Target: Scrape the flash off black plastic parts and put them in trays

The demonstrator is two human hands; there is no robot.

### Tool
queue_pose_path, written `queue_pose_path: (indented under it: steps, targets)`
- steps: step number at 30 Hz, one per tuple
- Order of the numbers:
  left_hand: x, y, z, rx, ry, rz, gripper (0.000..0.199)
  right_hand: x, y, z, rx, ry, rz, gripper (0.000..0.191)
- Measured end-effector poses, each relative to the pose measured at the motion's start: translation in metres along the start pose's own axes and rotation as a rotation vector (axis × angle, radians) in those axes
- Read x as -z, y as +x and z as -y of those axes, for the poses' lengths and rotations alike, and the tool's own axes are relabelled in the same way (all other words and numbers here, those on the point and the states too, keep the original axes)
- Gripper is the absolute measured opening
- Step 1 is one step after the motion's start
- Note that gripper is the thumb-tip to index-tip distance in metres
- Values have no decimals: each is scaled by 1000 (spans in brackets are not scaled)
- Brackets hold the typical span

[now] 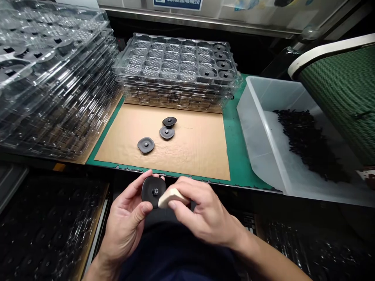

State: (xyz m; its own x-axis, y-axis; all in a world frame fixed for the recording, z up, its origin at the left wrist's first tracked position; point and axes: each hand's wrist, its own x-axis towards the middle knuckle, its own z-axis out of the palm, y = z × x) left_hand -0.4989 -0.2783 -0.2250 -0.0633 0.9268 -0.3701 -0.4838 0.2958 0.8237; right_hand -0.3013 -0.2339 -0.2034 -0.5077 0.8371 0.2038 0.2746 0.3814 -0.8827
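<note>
My left hand (129,212) is closed around the edge of a black plastic cap (149,191), a rounded disc with a small hollow post at its middle. The post side faces up towards me. In my right hand (202,210) is a cream-coloured block (174,197), pinched between thumb and fingers. Its tip meets the right edge of the cap; whether it presses there I cannot tell. Both hands are in front of the bench edge. Beyond them, a similar cap (145,145) lies on the cardboard sheet (199,152), with two more caps (166,132) overlapping further back.
Stacked clear trays (175,84) stand behind the cardboard, the top one holding several caps at its right. A taller tray stack (58,78) rises at left. On the right, a translucent bin (258,128) holds black parts (307,140) beside a green conveyor belt (345,86).
</note>
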Motion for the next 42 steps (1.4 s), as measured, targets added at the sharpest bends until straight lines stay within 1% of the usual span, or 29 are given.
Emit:
queue_pose_path:
  steps: [3,4,7,9,12,14,17,19,22,23,25,27,28,31,34,36,38,40,42]
  targets:
    - [1,0,0,51,11,22,66,1,1,-5,53,-164,-104,24]
    - [1,0,0,69,6,26,65,1,1,-6,65,-193,-116,25]
    - [2,0,-1,99,-54,4,59,0,0,-6,42,-133,-54,19]
    - [2,-1,-1,124,-100,-6,54,-2,-1,-4,3,-110,-24,20]
    - [1,0,0,148,-133,-9,48,-6,-1,-3,5,-209,-58,19]
    - [1,1,1,160,-148,-22,46,-7,-1,-3,6,-228,-80,19]
    - [3,3,2,187,-162,-52,45,-9,0,-2,-13,-158,-3,17]
    - [4,4,2,206,-148,-31,44,-9,0,-1,2,-198,11,17]
    - [5,5,2,226,-121,35,43,-10,1,-2,22,-302,-66,18]
    - [5,5,1,229,-121,37,43,-10,1,-2,16,-284,-56,18]
    - [5,5,0,233,-129,23,43,-9,0,-1,-7,-206,10,18]
    - [6,5,-1,244,-129,30,42,-9,1,-1,-13,-191,52,18]
    - [6,5,-2,253,-124,43,42,-10,1,-2,-6,-227,39,17]
    - [5,4,-2,262,-112,70,42,-11,1,-3,18,-346,-52,19]
    - [6,3,-3,256,-133,38,42,-12,-2,-3,-3,-296,-42,18]
    - [7,3,-2,274,-122,46,43,-12,-5,-2,-17,-279,-15,18]
    - [9,3,0,302,-84,105,44,-10,-5,-1,16,-321,0,17]
    - [10,4,1,331,-60,185,46,-9,-3,-2,117,-370,31,20]
    - [9,5,2,357,-70,229,48,-9,-2,-3,213,-384,47,22]
